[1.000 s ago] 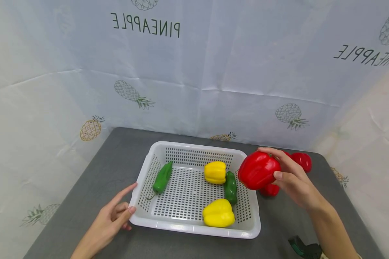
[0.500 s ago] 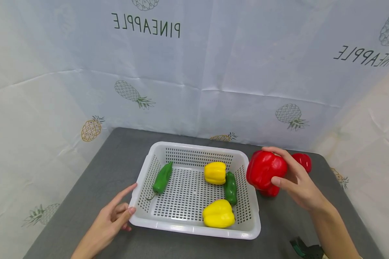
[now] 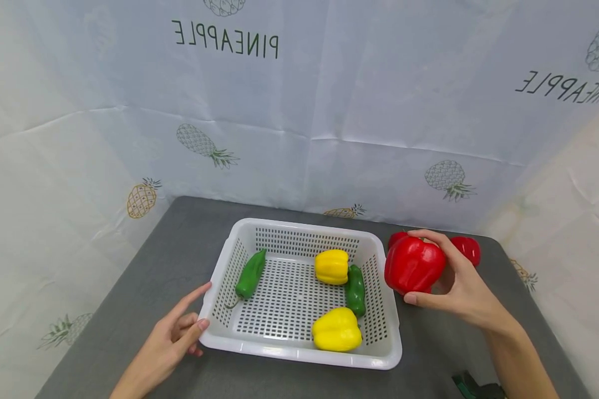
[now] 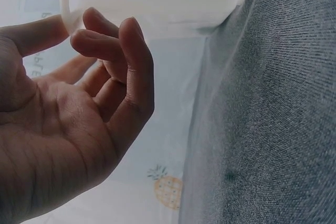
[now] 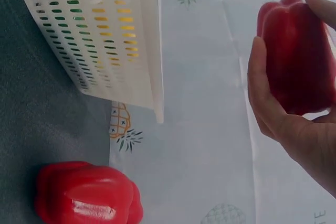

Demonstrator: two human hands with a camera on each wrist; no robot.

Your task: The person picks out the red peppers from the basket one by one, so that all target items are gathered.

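A white perforated plastic basket (image 3: pixel 299 357) stands on the grey table. Inside it are a long green pepper (image 3: pixel 251 274) at the left, a dark green pepper (image 3: pixel 355 291) at the right and two yellow bell peppers, one toward the back (image 3: pixel 331 266) and one near the front (image 3: pixel 336 330). My left hand (image 3: pixel 162 343) touches the basket's left rim with its straight index finger and thumb; its other fingers curl loosely below the rim. My right hand (image 3: pixel 461 288) grips a red bell pepper (image 3: pixel 414 265) between thumb and fingers, raised just beyond the basket's right rim.
More red bell peppers lie right of the basket, one toward the back corner (image 3: pixel 466 250) and one partly hidden behind the held pepper (image 3: pixel 396 238). A dark object (image 3: pixel 476 386) shows by my right wrist. A pineapple-print cloth (image 3: pixel 299 155) hangs behind the table.
My right hand has moved right, away from over the basket's rim, and turned the red bell pepper more upright. My left hand and the basket have stayed put.
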